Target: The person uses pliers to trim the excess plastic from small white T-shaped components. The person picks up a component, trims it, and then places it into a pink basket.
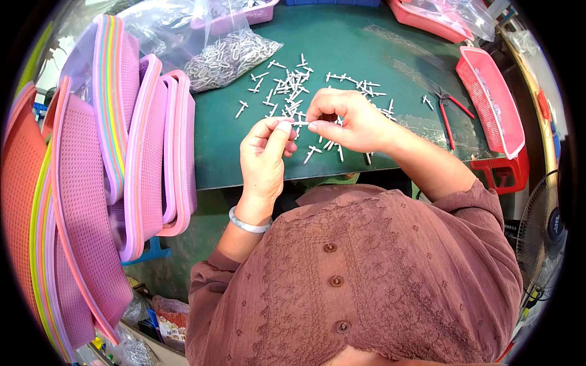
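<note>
My left hand (265,149) pinches one end of a small grey T-shaped part (300,124) between thumb and forefinger. At the other end, the thumb and forefinger of my right hand (354,121) are closed on the same part. My fingertips cover most of it. Just beyond my hands, many loose grey T-shaped pieces (293,82) lie scattered on the green tabletop (235,143). A few more (312,152) rest between my hands and the near edge. Red-handled pliers (448,116) lie to the right, jaws pointing away, beside a single grey piece (427,102).
Stacked pink, purple and orange perforated baskets (85,158) crowd the left side. A clear bag of metal links (229,61) sits at the back left. At the right edge stands a pink basket (488,97), with a red plastic object (506,172) below it and a fan (537,213) nearby.
</note>
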{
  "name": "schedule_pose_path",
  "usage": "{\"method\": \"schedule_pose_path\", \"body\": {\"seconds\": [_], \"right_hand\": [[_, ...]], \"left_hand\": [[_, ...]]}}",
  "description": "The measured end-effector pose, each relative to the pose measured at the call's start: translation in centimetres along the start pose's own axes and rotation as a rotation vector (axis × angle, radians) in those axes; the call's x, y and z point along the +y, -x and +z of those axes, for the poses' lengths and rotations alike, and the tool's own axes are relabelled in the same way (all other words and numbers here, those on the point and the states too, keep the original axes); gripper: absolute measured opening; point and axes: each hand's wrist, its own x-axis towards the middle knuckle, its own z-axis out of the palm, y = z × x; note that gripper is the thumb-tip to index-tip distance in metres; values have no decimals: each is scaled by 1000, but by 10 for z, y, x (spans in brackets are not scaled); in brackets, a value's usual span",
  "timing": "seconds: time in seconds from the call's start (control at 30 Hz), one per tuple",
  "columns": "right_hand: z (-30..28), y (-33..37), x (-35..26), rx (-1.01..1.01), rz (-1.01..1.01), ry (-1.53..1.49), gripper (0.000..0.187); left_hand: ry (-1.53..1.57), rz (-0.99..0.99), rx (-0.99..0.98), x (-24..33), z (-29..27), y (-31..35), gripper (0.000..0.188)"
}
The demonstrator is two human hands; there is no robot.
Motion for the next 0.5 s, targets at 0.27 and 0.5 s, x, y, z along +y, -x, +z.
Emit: {"method": "schedule_pose_path", "body": {"seconds": [0.27, 0.5], "right_hand": [[-25, -18, 51, 39, 50, 402, 9], [-32, -59, 100, 42, 216, 640, 16]], "left_hand": [[236, -49, 71, -7, -44, -7, 14], [390, -110, 172, -15, -80, -6, 15]]}}
